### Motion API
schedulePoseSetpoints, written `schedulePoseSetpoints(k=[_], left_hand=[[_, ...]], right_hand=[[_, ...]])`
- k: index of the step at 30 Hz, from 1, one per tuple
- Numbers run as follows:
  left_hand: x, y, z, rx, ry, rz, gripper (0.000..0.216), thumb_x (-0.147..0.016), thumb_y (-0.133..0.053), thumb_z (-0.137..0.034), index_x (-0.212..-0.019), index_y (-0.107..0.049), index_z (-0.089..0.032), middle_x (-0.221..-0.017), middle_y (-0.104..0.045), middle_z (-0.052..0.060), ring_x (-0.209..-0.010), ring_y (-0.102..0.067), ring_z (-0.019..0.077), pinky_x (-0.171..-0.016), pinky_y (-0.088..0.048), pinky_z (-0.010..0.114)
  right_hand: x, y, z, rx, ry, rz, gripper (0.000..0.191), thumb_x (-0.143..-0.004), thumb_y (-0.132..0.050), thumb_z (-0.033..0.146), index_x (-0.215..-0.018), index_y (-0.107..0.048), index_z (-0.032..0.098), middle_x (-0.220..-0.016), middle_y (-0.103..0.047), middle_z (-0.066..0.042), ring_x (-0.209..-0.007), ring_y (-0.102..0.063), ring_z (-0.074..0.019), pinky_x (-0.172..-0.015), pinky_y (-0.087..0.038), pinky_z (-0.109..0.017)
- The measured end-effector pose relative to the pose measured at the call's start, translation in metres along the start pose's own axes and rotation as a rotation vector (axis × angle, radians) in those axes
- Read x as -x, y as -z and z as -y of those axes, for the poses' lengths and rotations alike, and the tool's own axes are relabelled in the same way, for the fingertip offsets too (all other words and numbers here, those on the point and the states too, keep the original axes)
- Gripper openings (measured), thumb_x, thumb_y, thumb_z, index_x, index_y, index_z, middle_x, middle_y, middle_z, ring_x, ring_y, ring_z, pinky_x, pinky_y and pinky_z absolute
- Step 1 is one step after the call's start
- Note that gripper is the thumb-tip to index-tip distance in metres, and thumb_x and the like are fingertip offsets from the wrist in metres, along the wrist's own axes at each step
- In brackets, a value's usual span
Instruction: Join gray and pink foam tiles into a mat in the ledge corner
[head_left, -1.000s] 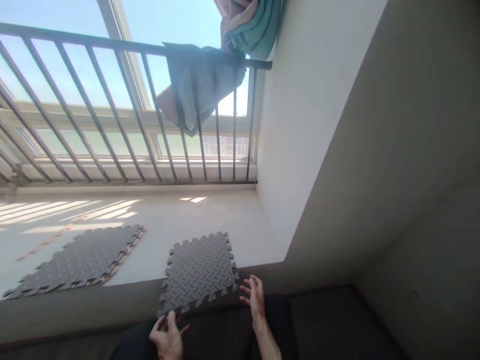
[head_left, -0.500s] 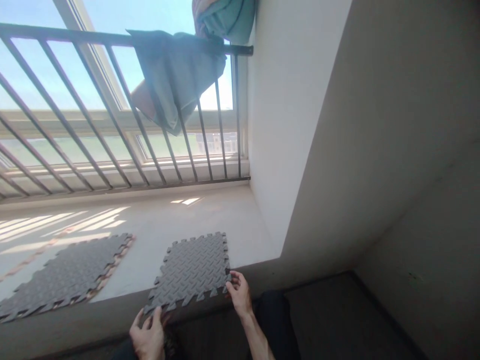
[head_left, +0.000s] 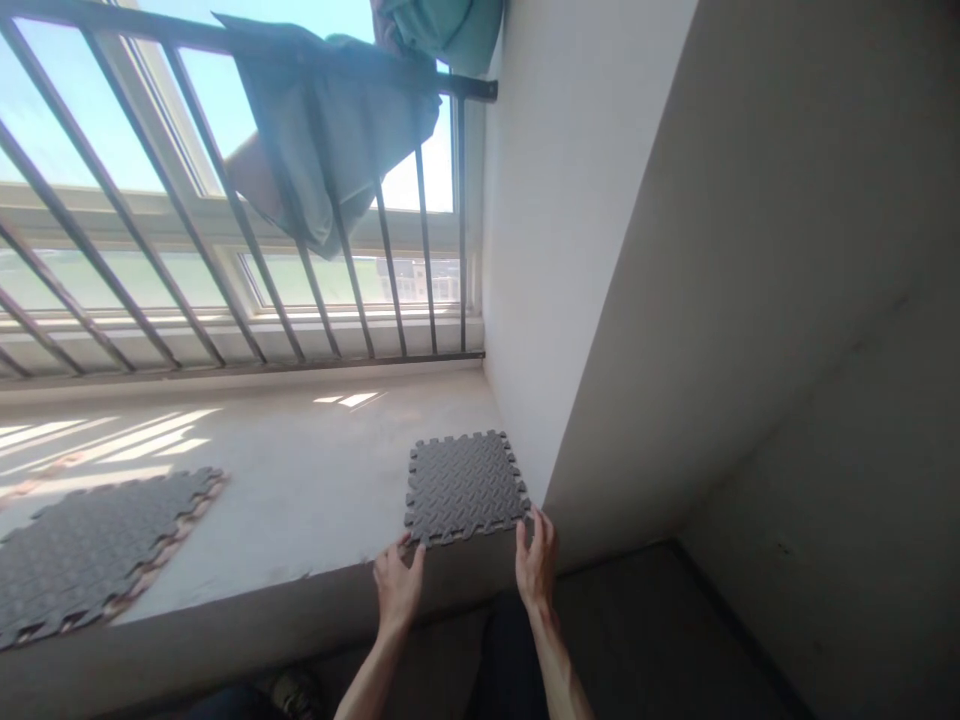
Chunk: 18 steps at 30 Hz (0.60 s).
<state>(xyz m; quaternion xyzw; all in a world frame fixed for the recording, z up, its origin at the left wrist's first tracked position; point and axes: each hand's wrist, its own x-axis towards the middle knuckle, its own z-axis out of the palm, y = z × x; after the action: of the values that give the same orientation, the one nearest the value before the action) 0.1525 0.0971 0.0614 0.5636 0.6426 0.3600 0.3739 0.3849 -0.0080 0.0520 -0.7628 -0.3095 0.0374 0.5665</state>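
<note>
A pale window ledge (head_left: 300, 480) runs under a barred railing (head_left: 225, 230), with a cloth (head_left: 330, 130) slung over the top bar and a white wall (head_left: 555, 250) closing the right end. A dark foam tile (head_left: 463, 487) with a raised tread pattern and toothed puzzle edges lies flat on the ledge, tucked into the corner just beside the wall. The left hand (head_left: 397, 590) has its fingers spread loosely, fingertips at the tile's near left corner; the right hand (head_left: 536, 565) is likewise spread, fingertips at the near right corner. Neither hand grips anything. The tile looks light, soft and bendy, likely to flop if lifted by one corner, so the two near corners or opposite edges seem the best places to hold it; the tread should keep it from slipping. Well apart to the left lies a stack of tiles (head_left: 97, 550), with paler edges showing beneath the top one.
</note>
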Motion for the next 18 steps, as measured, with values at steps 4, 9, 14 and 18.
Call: schedulePoseSetpoints(k=[4, 9, 14, 18], left_hand=[[0.012, 0.005, 0.013, -0.354, -0.216, -0.040, 0.051, -0.100, -0.050, -0.039, -0.145, -0.064, -0.021, -0.154, -0.060, 0.019, -0.143, -0.051, 0.0394, -0.119, -0.042, 0.067], [0.026, 0.004, 0.024, -0.480, -0.311, 0.052, 0.054, -0.100, -0.048, -0.032, -0.152, -0.061, -0.025, -0.166, -0.056, 0.013, -0.156, -0.042, 0.0326, -0.126, -0.033, 0.061], [0.030, -0.001, 0.027, -0.504, -0.342, 0.111, 0.058, -0.099, -0.048, -0.028, -0.156, -0.059, -0.027, -0.174, -0.047, 0.011, -0.160, -0.039, 0.0296, -0.127, -0.034, 0.058], [0.027, 0.004, 0.023, -0.524, -0.345, 0.145, 0.061, -0.097, -0.049, -0.026, -0.157, -0.058, -0.026, -0.175, -0.044, 0.011, -0.161, -0.038, 0.0284, -0.129, -0.031, 0.056]], right_hand=[[0.025, 0.005, -0.015, 0.061, 0.109, 0.043, 0.056, -0.108, -0.045, 0.053, -0.151, -0.058, 0.018, -0.157, -0.056, -0.020, -0.151, -0.049, -0.0320, -0.129, -0.039, -0.057], [0.028, 0.002, -0.014, 0.077, 0.131, 0.170, 0.061, -0.108, -0.047, 0.053, -0.158, -0.054, 0.018, -0.164, -0.056, -0.018, -0.153, -0.048, -0.0321, -0.130, -0.039, -0.057], [0.029, -0.002, -0.011, 0.151, 0.139, 0.148, 0.066, -0.109, -0.043, 0.054, -0.162, -0.049, 0.014, -0.170, -0.048, -0.019, -0.158, -0.042, -0.0345, -0.130, -0.037, -0.059], [0.033, -0.001, -0.013, 0.213, 0.172, 0.180, 0.068, -0.109, -0.041, 0.056, -0.160, -0.051, 0.013, -0.172, -0.046, -0.019, -0.159, -0.041, -0.0351, -0.130, -0.038, -0.058]])
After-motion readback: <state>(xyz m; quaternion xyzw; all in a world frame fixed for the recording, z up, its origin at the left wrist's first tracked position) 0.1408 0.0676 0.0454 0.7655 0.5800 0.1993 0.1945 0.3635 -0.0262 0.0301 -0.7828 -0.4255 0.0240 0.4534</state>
